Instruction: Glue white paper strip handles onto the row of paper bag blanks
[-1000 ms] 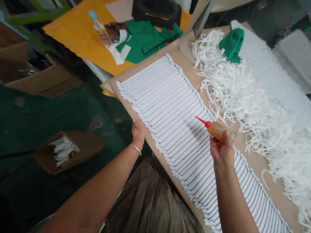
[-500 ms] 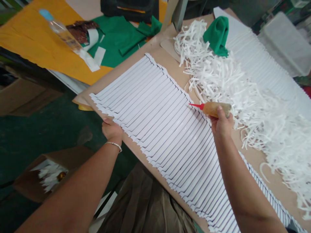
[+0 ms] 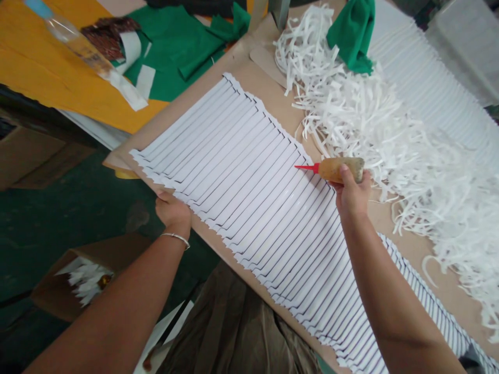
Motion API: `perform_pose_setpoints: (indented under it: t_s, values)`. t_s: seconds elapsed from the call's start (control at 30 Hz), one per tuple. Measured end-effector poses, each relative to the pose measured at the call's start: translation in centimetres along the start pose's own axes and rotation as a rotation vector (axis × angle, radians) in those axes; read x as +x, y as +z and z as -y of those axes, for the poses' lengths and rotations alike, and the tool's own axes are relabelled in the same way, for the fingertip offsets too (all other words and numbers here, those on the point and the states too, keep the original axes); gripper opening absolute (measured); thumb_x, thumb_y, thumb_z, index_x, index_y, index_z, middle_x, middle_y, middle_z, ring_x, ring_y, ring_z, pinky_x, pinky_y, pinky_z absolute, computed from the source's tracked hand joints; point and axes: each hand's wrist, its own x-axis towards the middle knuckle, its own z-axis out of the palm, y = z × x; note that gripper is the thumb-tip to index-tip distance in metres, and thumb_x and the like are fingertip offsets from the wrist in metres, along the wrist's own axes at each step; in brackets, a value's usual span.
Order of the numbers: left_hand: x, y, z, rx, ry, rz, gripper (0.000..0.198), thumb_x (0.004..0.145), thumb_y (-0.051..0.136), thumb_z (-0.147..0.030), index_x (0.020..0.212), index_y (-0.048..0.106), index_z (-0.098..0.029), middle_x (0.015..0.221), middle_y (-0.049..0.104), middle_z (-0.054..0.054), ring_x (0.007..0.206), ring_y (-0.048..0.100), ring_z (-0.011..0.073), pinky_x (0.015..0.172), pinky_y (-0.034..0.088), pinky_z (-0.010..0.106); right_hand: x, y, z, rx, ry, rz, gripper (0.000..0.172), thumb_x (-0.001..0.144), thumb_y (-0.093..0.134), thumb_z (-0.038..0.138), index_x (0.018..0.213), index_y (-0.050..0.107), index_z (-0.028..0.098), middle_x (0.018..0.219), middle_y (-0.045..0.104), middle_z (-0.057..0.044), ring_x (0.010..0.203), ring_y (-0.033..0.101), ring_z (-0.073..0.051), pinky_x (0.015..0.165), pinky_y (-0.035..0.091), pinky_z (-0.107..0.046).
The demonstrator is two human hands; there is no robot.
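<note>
Farthest left, beyond the left fingers, a clear bottle with a blue cap lies on yellow material. Nearer the body, below and left of those fingers, sits an open carton holding white scraps. Green fabric spreads beyond the left hand, which is at the tabletop edge, its fingers mostly hidden; how far they are closed cannot be told. Between both hands' fingers runs a row of overlapping white strips with dark lines. Above them, the right hand has its fingers wrapped around an amber squeeze bottle, its red nozzle pointing left. Beyond and right of those fingers lie a heap of white shreds, a green cloth and a translucent bin.
</note>
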Motion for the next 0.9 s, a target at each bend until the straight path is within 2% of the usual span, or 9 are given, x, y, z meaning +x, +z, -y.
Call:
perform_pose_setpoints:
  t_s: [0.1, 0.3, 0.47, 0.73, 0.9]
  values:
    - [0.1, 0.2, 0.2, 0.042, -0.018, -0.054, 0.065, 0.107, 0.012, -0.035, 0.110, 0.066, 0.002, 0.118, 0.068, 0.031, 0.115, 0.066, 0.0357, 0.103, 0.049, 0.046, -1.7, -0.3, 0.2, -0.008, 0.009, 0.023, 0.057, 0.068, 0.085, 0.045, 0.110, 0.053, 0.024, 0.107, 0.061, -0.001, 0.089, 0.066, -0.017, 0.063, 0.061, -0.032]
    - [0.4, 0.8, 0.4, 0.054, -0.011, -0.063, 0.065, 0.108, 0.011, -0.033, 0.110, 0.065, 0.004, 0.115, 0.069, 0.029, 0.110, 0.069, 0.0317, 0.097, 0.051, 0.042, -5.9, -0.4, 0.6, -0.018, 0.054, 0.058, 0.057, 0.069, 0.085, 0.046, 0.111, 0.052, 0.025, 0.105, 0.062, -0.001, 0.087, 0.065, -0.016, 0.063, 0.060, -0.030]
    - [0.1, 0.5, 0.1, 0.023, -0.017, -0.036, 0.065, 0.108, 0.010, -0.033, 0.112, 0.063, 0.004, 0.117, 0.068, 0.029, 0.113, 0.067, 0.0306, 0.099, 0.050, 0.040, -9.3, -0.8, 0.0, -0.067, 0.095, 0.076, 0.059, 0.069, 0.085, 0.048, 0.113, 0.053, 0.025, 0.104, 0.061, -0.001, 0.089, 0.062, -0.016, 0.068, 0.060, -0.031]
    - [-0.5, 0.0, -0.6, 0.025, -0.030, -0.037, 0.061, 0.106, 0.013, -0.032, 0.110, 0.066, -0.001, 0.116, 0.069, 0.027, 0.112, 0.068, 0.0309, 0.102, 0.051, 0.044, -15.0, -2.0, -1.7, -0.243, 0.067, 0.137, 0.060, 0.073, 0.082, 0.049, 0.122, 0.056, 0.025, 0.105, 0.061, -0.001, 0.096, 0.059, -0.017, 0.087, 0.054, -0.035]
    - [-0.7, -0.1, -0.8, 0.019, -0.019, -0.025, 0.060, 0.105, 0.013, -0.029, 0.110, 0.067, -0.003, 0.114, 0.070, 0.026, 0.112, 0.068, 0.0315, 0.102, 0.051, 0.045, -18.8, -2.1, -1.3, -0.389, 0.083, 0.196, 0.062, 0.075, 0.081, 0.047, 0.126, 0.055, 0.024, 0.112, 0.062, -0.003, 0.099, 0.059, -0.019, 0.092, 0.050, -0.039]
